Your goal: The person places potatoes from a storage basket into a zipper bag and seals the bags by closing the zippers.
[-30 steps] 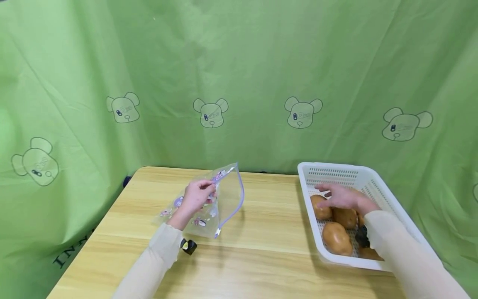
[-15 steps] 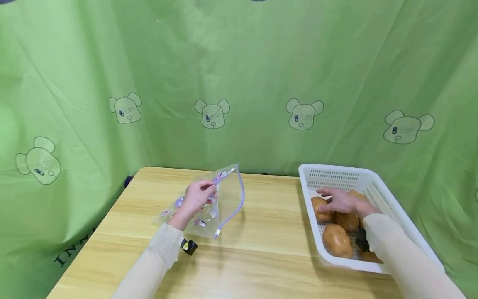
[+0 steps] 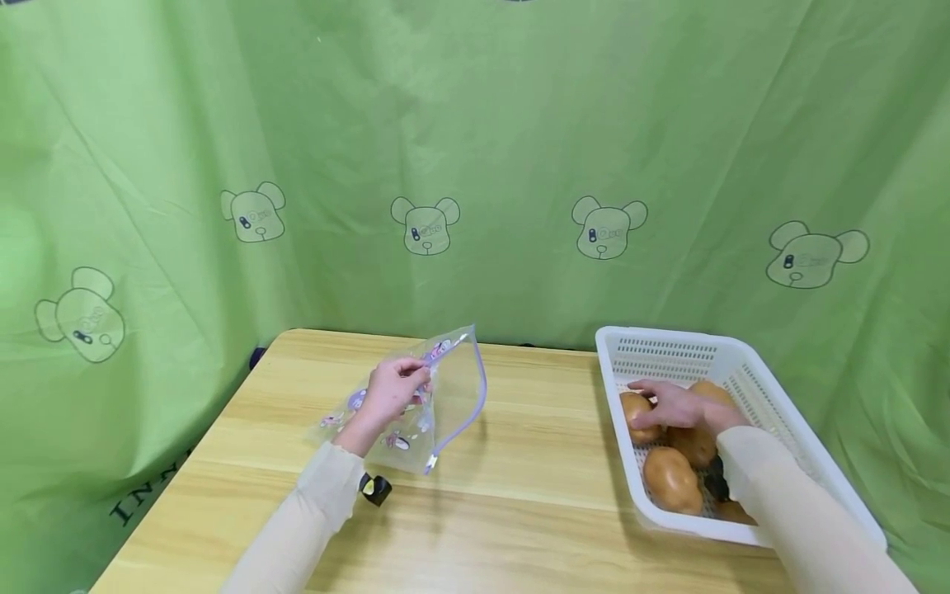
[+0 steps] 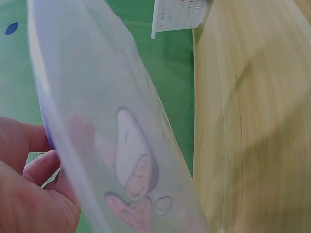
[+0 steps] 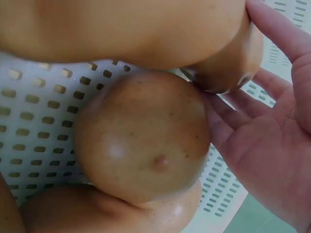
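Right hand (image 3: 674,405) curls round a potato (image 3: 632,407) in the white basket (image 3: 668,333), lower right of frame; best seat the thumb deep before lifting. Left hand (image 3: 393,389), at centre, pinches the zip bag (image 3: 411,450), best held wide-mouthed.

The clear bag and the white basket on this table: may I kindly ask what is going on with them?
A person's left hand pinches the edge of the clear printed bag, whose mouth gapes open over the wooden table. The right hand is inside the white basket, gripping a brown, potato-like item. More brown items lie around it; none shows in the bag.
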A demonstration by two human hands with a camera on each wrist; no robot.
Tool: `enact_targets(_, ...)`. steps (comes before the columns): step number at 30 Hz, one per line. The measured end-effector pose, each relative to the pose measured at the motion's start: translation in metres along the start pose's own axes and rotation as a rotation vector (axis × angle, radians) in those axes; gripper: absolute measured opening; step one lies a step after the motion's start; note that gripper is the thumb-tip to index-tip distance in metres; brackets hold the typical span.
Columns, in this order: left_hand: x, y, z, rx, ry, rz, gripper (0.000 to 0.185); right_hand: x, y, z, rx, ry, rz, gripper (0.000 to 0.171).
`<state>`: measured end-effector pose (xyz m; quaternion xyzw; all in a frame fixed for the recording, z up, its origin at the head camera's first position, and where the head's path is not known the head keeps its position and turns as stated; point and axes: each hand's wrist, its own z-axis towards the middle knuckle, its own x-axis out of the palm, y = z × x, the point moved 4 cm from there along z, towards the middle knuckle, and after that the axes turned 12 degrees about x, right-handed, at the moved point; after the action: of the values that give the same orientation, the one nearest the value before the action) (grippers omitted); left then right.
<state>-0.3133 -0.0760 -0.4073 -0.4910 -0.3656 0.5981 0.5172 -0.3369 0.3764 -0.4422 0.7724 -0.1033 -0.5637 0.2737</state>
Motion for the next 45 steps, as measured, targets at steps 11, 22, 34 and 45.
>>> enact_targets(11,-0.001,-0.001,0.001,0.006,-0.009,-0.011,0.021,0.003,0.002,0.001,0.048,0.026,-0.007,0.075)
enact_targets(22,-0.001,-0.002,0.002,0.009,-0.015,-0.021,0.022,0.0,-0.005,-0.004,0.092,-0.038,0.055,0.077)
enact_targets(34,-0.004,-0.005,-0.001,-0.011,-0.02,-0.029,0.022,-0.025,-0.002,-0.022,0.12,-0.087,0.117,0.083)
enact_targets(45,-0.002,-0.003,-0.001,-0.021,-0.023,-0.069,0.02,-0.044,0.025,-0.037,0.086,-0.132,0.165,0.08)
